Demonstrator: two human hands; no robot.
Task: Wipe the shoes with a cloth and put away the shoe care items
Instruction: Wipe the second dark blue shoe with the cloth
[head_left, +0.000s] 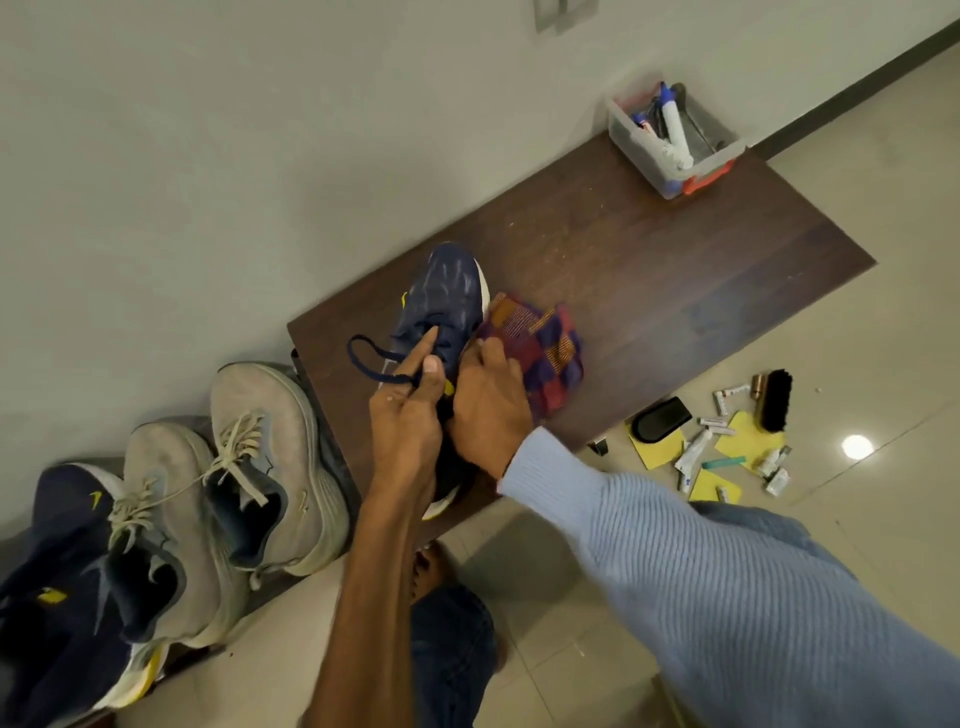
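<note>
A navy shoe (447, 301) with a white sole stands on the dark wooden bench (649, 270), toe pointing away from me. My left hand (410, 410) pinches its dark lace (371, 358) between thumb and fingers, index finger stretched over the tongue. My right hand (488, 400) rests against the shoe's right side and presses on a red, blue and orange checked cloth (540, 348) lying beside it. Whether the fingers grip the cloth is unclear. A clear plastic box (675, 135) with bottles and tubes sits at the bench's far end.
Two grey sneakers (249, 478) and a second navy shoe (67, 587) stand on a lower surface to the left. On the tiled floor to the right lie a black brush (776, 400), a black applicator (662, 418), yellow cloths (748, 441) and several small tubes. My bare foot (434, 571) is below the bench.
</note>
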